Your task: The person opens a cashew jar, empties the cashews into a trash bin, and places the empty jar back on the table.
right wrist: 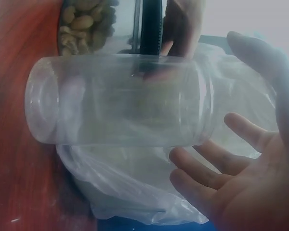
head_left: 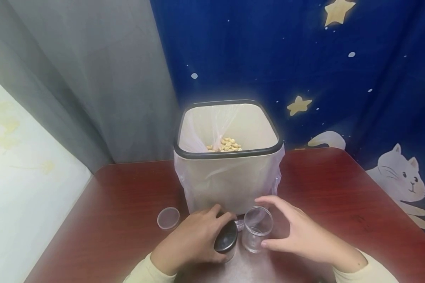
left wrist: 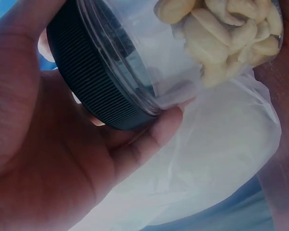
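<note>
Low in the middle of the head view, the left hand [head_left: 197, 237] grips the black lid [head_left: 227, 236] of a nut jar [left wrist: 176, 62]; just right of it a clear jar [head_left: 252, 241] stands upright, long axis vertical. The right hand [head_left: 302, 232] is nearer to that one, fingers spread around its right side; contact cannot be told. Farther up the frame, a bin [head_left: 230, 184] stands on the tabletop [head_left: 333, 188] behind both jars.
</note>
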Demonstrator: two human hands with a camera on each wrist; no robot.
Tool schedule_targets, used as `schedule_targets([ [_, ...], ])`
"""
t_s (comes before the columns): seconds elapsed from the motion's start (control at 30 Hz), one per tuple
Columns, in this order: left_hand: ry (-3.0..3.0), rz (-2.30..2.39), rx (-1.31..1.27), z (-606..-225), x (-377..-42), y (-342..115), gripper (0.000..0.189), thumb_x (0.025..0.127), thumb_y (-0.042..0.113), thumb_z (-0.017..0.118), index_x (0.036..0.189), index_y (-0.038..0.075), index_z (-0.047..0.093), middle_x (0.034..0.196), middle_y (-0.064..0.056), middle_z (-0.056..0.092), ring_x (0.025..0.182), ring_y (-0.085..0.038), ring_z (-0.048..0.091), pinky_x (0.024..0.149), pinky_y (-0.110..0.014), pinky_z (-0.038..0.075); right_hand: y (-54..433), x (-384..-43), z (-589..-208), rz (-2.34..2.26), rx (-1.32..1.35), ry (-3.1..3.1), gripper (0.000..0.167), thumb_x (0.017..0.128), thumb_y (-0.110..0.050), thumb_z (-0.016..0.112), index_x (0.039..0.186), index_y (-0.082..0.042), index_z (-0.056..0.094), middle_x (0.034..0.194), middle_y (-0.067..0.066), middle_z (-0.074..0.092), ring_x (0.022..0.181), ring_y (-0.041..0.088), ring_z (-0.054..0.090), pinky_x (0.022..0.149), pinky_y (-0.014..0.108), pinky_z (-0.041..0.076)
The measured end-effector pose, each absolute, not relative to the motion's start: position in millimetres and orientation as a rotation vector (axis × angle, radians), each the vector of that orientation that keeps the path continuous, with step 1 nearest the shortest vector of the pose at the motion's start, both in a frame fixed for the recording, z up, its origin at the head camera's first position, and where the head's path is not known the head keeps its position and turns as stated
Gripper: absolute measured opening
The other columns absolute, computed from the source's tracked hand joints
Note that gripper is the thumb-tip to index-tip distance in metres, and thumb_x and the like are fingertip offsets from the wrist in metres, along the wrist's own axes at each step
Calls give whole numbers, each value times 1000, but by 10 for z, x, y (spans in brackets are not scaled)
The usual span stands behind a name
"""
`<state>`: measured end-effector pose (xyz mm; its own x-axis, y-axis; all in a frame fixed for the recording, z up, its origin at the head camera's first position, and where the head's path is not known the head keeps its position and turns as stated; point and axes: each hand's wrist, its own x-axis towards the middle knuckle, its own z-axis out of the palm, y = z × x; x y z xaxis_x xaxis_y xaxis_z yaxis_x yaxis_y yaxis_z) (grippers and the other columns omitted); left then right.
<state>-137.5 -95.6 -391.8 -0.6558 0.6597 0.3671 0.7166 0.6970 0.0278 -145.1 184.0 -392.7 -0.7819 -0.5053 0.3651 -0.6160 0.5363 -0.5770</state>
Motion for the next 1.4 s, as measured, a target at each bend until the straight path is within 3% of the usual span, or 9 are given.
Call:
schedule_targets([
  [0.33,-2605,-228,-1054,-3798,-1311,-990,66,63,51,84,120,25,63,98,8,57,71,-11,57,64,-26,49,1820,-1407,-3867,1076,971,-2578,76,74,-43,86,140,-31,50,135,-14,58,124,8,56,104,11,36],
  [0.5,-2608,-216,-1049,-3710,-1290,-994,66,65,53,83,122,28,63,98,9,57,71,-10,57,65,-25,49,1814,-1371,-3810,1171,965,-2496,75,72,-30,90,137,-31,53,138,-7,58,130,2,50,108,8,30],
  [0.67,-2607,-215,-1055,-3634,-1255,-991,65,68,54,81,125,30,62,101,10,58,73,-10,57,66,-25,49,1784,-1342,-3782,1422,1019,-2246,67,71,0,87,131,-14,60,134,7,61,130,9,53,111,13,36],
  [0.77,-2581,-224,-1075,-3585,-1238,-972,65,69,55,80,126,30,61,103,10,58,76,-10,59,71,-26,50,1767,-1328,-3784,1517,1094,-2131,64,70,9,83,128,-6,60,131,10,61,127,13,56,109,15,41],
  [1.03,-2540,-251,-1141,-3429,-1169,-887,71,67,57,82,130,30,59,108,10,60,84,-8,59,81,-27,50,1718,-1300,-3804,1513,1201,-2077,64,71,11,81,130,-4,60,130,9,62,122,14,60,104,17,45],
  [1.4,-2582,-317,-1153,-3243,-1033,-862,68,72,58,78,132,33,57,105,15,54,88,-4,55,83,-26,48,1704,-1282,-3848,1593,1305,-2009,65,72,16,76,132,1,56,132,12,60,123,14,59,105,19,45],
])
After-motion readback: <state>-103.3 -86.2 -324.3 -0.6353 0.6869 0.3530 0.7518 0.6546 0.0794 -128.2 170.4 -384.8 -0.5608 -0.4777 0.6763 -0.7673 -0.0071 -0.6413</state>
